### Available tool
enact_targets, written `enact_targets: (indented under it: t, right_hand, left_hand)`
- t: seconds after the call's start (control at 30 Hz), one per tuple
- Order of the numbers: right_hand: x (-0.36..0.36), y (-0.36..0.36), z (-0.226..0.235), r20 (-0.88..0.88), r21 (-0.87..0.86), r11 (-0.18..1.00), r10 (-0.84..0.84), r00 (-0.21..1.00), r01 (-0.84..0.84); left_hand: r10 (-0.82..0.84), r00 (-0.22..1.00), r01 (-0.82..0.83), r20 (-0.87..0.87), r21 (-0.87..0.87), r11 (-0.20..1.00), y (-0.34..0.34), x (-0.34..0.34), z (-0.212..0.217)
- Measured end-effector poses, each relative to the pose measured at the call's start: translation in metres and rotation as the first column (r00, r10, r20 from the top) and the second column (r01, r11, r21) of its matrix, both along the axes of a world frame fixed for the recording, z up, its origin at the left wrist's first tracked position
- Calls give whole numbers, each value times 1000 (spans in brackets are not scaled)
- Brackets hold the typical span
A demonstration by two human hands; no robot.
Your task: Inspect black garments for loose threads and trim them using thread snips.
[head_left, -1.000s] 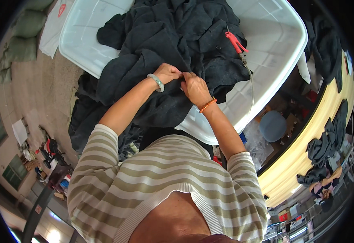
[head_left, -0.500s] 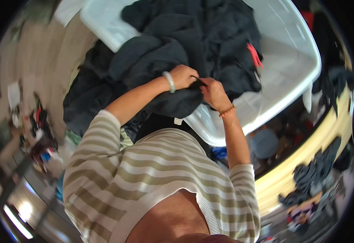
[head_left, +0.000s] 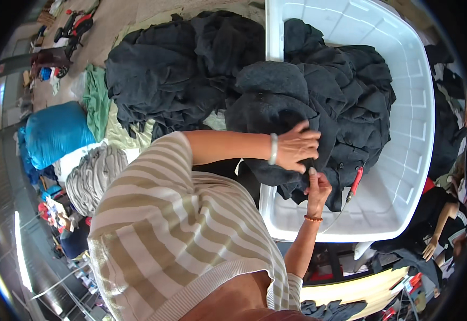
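Note:
My left hand, with a pale bangle on the wrist, presses down on a dark grey garment that hangs over the rim of a big white plastic bin. My right hand, with an orange bead bracelet, pinches the lower edge of the same garment just below the left hand. More dark clothes fill the bin. A red-handled tool lies against the clothes beside my right hand.
A heap of dark garments lies left of the bin on green and pale cloth. A blue bag and a grey striped bundle sit at the left. Another person sits at the lower right by a yellow table edge.
The view has swung, so the bin now sits at the right. My left hand has spread flat over the garment and my right hand has dropped below it, still on the cloth.

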State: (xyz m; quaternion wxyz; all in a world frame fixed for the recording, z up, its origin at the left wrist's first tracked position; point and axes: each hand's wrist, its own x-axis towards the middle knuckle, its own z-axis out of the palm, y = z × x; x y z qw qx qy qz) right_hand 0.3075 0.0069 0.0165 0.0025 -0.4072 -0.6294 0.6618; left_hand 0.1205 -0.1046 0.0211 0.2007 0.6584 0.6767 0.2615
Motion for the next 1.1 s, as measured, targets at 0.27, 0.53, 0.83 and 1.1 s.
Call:
enact_targets:
  t: [0.27,0.53,0.83,1.1]
  right_hand:
    - [-52,-12,60,-267,-225,959,107,958,-170]
    - [-62,-3,48,-316,-303,949,-184,931,85]
    - [-45,39,-53,-7,-155,928,-343,939,338]
    - [-155,38,-122,61,696,717,-5,998,-39]
  left_hand:
    - [74,968,-158,-241,-350,923,-46,-30,23]
    - [544,815,-522,-197,155,838,-106,-116,91]
    - [704,-50,-526,-709,617,585,-310,-340,208]
    - [463,478,-838,-746,-229,496,-309,-356,41]
